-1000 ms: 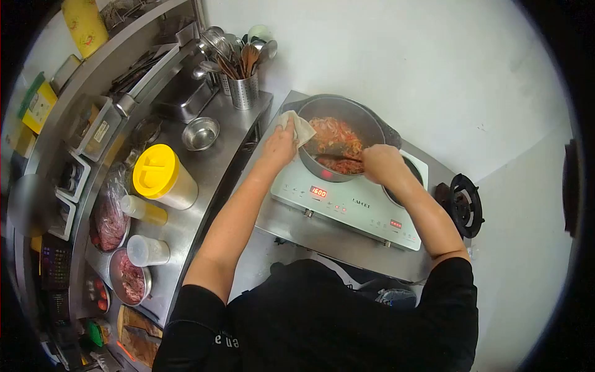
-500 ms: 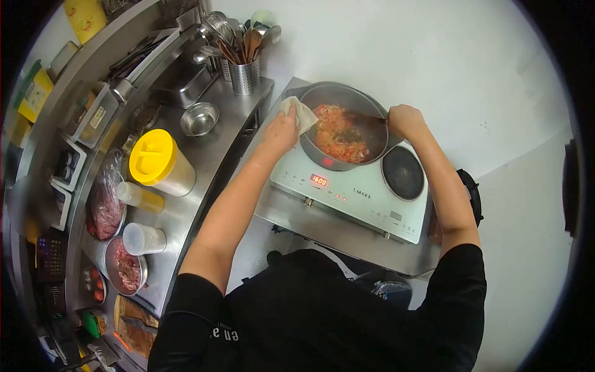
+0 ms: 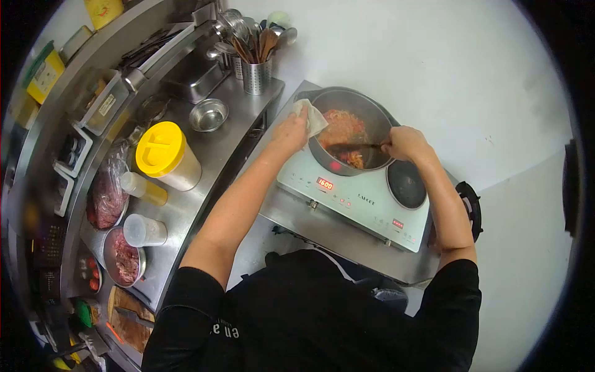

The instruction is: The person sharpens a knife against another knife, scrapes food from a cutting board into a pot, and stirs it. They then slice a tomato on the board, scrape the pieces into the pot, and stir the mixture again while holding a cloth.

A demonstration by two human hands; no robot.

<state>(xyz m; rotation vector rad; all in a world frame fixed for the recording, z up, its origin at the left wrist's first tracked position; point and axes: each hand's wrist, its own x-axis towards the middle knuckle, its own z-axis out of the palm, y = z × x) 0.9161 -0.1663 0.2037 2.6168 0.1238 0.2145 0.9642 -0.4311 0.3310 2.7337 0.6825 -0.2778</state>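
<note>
A deep grey pot (image 3: pixel 317 155) stands on the left plate of a white double induction cooker (image 3: pixel 356 201). Inside, a steaming mix of orange-red shredded food (image 3: pixel 341 127) covers much of the bottom. My left hand (image 3: pixel 291 132) is closed on a folded pale cloth (image 3: pixel 318 121) pressed at the pot's left rim. Over the right rim, my right hand (image 3: pixel 409 146) grips the handle of a dark wooden stirring spoon (image 3: pixel 359 147). Its shaft runs left across the pot, and its tip is in the food.
To the left, a steel counter (image 3: pixel 217 149) bears a yellow-lidded container (image 3: pixel 167 155), a bottle of yellow liquid (image 3: pixel 145 189), a steel bowl (image 3: pixel 209 115), a bowl of raw meat (image 3: pixel 126 257) and a utensil holder (image 3: pixel 256 77). A black hotplate (image 3: pixel 407 184) lies right of the pot.
My right hand has swung the spoon towards the front of the pot, and the food now lies more to the back. The right-hand display has lit up. My left hand keeps holding the cloth.
</note>
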